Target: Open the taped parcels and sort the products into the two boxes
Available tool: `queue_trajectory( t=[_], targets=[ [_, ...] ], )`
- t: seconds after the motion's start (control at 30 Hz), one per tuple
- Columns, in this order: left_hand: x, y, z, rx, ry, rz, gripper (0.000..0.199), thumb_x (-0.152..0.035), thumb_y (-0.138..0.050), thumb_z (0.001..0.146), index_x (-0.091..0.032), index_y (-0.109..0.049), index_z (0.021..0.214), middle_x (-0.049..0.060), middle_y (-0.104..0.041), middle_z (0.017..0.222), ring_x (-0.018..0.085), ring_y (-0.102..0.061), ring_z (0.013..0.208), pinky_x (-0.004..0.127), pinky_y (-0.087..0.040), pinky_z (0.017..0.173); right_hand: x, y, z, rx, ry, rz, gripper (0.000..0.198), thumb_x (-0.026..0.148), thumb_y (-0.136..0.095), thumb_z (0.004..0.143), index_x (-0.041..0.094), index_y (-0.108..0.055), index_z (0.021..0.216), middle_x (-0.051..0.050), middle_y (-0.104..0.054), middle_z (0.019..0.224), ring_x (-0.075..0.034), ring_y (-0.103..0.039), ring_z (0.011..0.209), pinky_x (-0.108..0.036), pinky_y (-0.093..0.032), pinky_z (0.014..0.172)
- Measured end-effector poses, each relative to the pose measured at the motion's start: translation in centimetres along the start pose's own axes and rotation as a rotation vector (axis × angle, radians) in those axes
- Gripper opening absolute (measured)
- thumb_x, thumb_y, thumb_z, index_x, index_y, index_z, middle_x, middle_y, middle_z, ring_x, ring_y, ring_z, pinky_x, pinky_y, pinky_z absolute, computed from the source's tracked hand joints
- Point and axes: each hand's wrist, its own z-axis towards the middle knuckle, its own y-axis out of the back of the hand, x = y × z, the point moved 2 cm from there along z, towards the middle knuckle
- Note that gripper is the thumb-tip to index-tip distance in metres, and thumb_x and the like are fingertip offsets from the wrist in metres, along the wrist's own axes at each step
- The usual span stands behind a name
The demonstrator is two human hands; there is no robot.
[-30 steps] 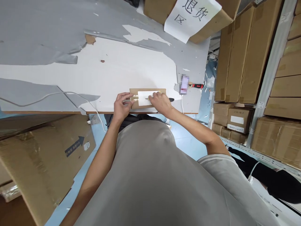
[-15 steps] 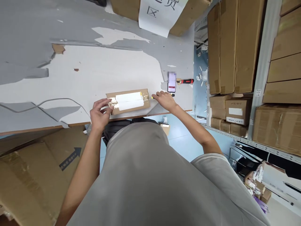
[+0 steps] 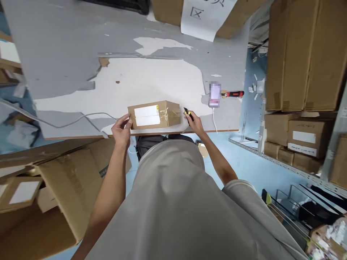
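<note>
A small taped cardboard box point(image 3: 172, 115) with a white label on top sits near the front edge of the table, its right end tilted into view. My left hand point(image 3: 121, 129) grips the box's left end, thumb and fingers pinched at the edge. Just off the right end, my right hand point(image 3: 194, 122) is closed around a black and yellow utility knife point(image 3: 188, 112), whose tip points up and left. The knife and the box are apart. Clear tape covers the box's right side.
A phone point(image 3: 215, 95) with a white cable lies to the right, beside a red and black handled tool point(image 3: 235, 94). At the back stands a carton with a paper sign point(image 3: 202, 21). A large open carton point(image 3: 67, 180) is below left, and stacked boxes point(image 3: 298, 54) fill the right shelves.
The box has been turned so its right end face now shows. My right hand has drawn back from that end, exposing the knife. The whole view has shifted left.
</note>
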Motion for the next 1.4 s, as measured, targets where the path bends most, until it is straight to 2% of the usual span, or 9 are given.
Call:
queue_trajectory(
  t=[0.17, 0.27, 0.43, 0.53, 0.63, 0.87, 1.03, 1.17, 1.4],
  targets=[
    [2.5, 3.0, 1.4, 0.018, 0.061, 0.051, 0.064, -0.069, -0.084, 0.087, -0.021, -0.084, 0.129, 0.018, -0.084, 0.136, 0.034, -0.082, 0.127, 0.054, -0.068, 0.118, 2.2, -4.3, 1.1, 0.040, 0.106, 0.146, 0.046, 0.067, -0.049, 0.115, 0.027, -0.070, 0.123, -0.005, -0.079, 0.113, -0.022, -0.077, 0.107, -0.031, -0.064, 0.098],
    [3.4, 2.9, 1.3, 0.052, 0.098, 0.003, 0.070, -0.068, -0.087, 0.084, -0.019, -0.080, 0.133, 0.021, -0.081, 0.144, 0.035, -0.080, 0.130, 0.056, -0.066, 0.119, 4.4, -5.1, 0.8, 0.006, 0.158, 0.138, 0.050, 0.070, -0.046, 0.116, 0.026, -0.070, 0.117, -0.005, -0.075, 0.107, -0.024, -0.071, 0.106, -0.034, -0.063, 0.100],
    [3.4, -2.2, 0.3, 0.133, 0.225, -0.170, 0.075, -0.053, -0.095, 0.073, -0.020, -0.075, 0.138, 0.020, -0.077, 0.155, 0.036, -0.078, 0.134, 0.057, -0.062, 0.124, 7.4, -2.3, -0.6, -0.079, 0.219, 0.017, 0.064, 0.074, -0.043, 0.118, 0.021, -0.073, 0.137, -0.008, -0.081, 0.120, -0.025, -0.072, 0.111, -0.035, -0.060, 0.105],
    [2.6, -6.4, -0.4, 0.226, 0.288, -0.249, 0.069, -0.041, -0.094, 0.070, -0.021, -0.074, 0.133, 0.019, -0.078, 0.155, 0.038, -0.074, 0.142, 0.059, -0.060, 0.126, 8.9, -0.4, -1.2, -0.114, 0.232, -0.136, 0.061, 0.066, -0.042, 0.122, 0.021, -0.072, 0.149, -0.012, -0.083, 0.137, -0.027, -0.075, 0.122, -0.038, -0.060, 0.112],
    [1.6, -8.3, -0.7, 0.329, 0.284, -0.231, 0.061, -0.038, -0.092, 0.070, -0.020, -0.075, 0.125, 0.018, -0.082, 0.145, 0.039, -0.075, 0.139, 0.060, -0.061, 0.124, 10.1, 0.2, -1.7, -0.111, 0.226, -0.314, 0.055, 0.055, -0.038, 0.126, 0.023, -0.073, 0.154, -0.014, -0.080, 0.151, -0.029, -0.075, 0.135, -0.039, -0.059, 0.117],
    [-5.1, -3.8, 0.9, 0.270, 0.024, -0.165, 0.058, -0.070, -0.074, 0.099, -0.021, -0.082, 0.129, 0.014, -0.084, 0.139, 0.030, -0.079, 0.127, 0.044, -0.069, 0.105, 11.9, -0.4, -2.8, -0.122, 0.146, -0.569, 0.051, 0.040, -0.038, 0.127, 0.024, -0.072, 0.161, -0.016, -0.081, 0.150, -0.032, -0.076, 0.135, -0.040, -0.061, 0.111],
    [-11.5, -3.2, 2.4, 0.349, -0.138, 0.008, 0.039, -0.054, -0.087, 0.094, -0.020, -0.088, 0.113, 0.011, -0.087, 0.123, 0.026, -0.079, 0.112, 0.036, -0.068, 0.093, 13.9, -0.1, -3.9, -0.133, 0.069, -0.717, 0.054, 0.039, -0.037, 0.128, 0.024, -0.068, 0.168, -0.017, -0.081, 0.150, -0.034, -0.079, 0.132, -0.040, -0.061, 0.108],
    [-12.5, -3.8, 3.3, 0.396, -0.160, 0.022, 0.025, -0.040, -0.089, 0.091, -0.019, -0.089, 0.104, 0.010, -0.087, 0.110, 0.025, -0.078, 0.100, 0.036, -0.066, 0.091, 16.6, -1.1, -6.0, -0.118, -0.016, -0.806, 0.057, 0.042, -0.037, 0.129, 0.026, -0.059, 0.179, -0.016, -0.083, 0.150, -0.035, -0.082, 0.128, -0.040, -0.061, 0.107],
    [-12.5, -3.5, 3.9, 0.440, -0.156, 0.022, 0.024, -0.039, -0.090, 0.089, -0.018, -0.090, 0.101, 0.009, -0.087, 0.105, 0.023, -0.077, 0.093, 0.037, -0.065, 0.093, 21.7, -6.4, -8.1, 0.178, -0.008, -0.794, 0.055, 0.043, -0.043, 0.129, 0.026, -0.056, 0.180, -0.013, -0.085, 0.148, -0.035, -0.083, 0.127, -0.042, -0.063, 0.107]
  ],
)
